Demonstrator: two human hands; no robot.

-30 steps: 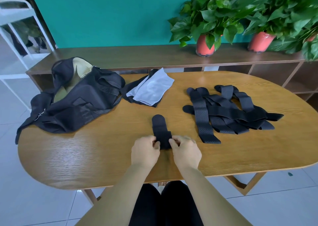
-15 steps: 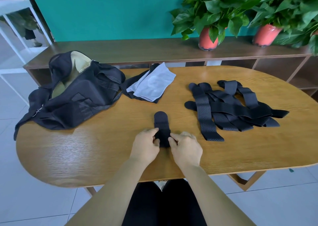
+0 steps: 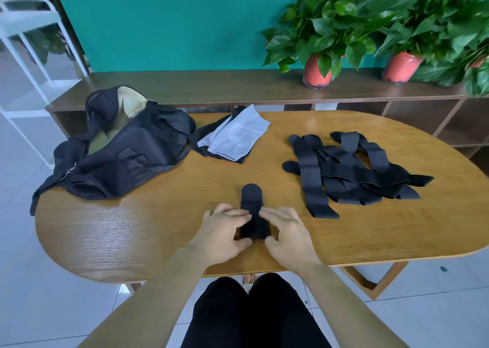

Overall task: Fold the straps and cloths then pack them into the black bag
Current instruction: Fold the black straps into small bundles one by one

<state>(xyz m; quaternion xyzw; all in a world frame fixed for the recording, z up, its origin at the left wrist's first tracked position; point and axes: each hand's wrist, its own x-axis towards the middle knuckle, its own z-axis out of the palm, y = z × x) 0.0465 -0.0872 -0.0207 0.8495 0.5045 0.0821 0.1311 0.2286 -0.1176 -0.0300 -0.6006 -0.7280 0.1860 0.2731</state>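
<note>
This looks like a tidy indoor room, part office or studio lounge rather than a workshop. A flat teal painted wall backs a long, low dark-brown wooden shelf unit with open cubbyholes. On it stand leafy green potted plants in glossy red pots. In front sits an oval light-oak wooden worktop on angled wooden legs. The floor is pale glossy square tiles, and a white metal-framed rack stands at the far left.
</note>
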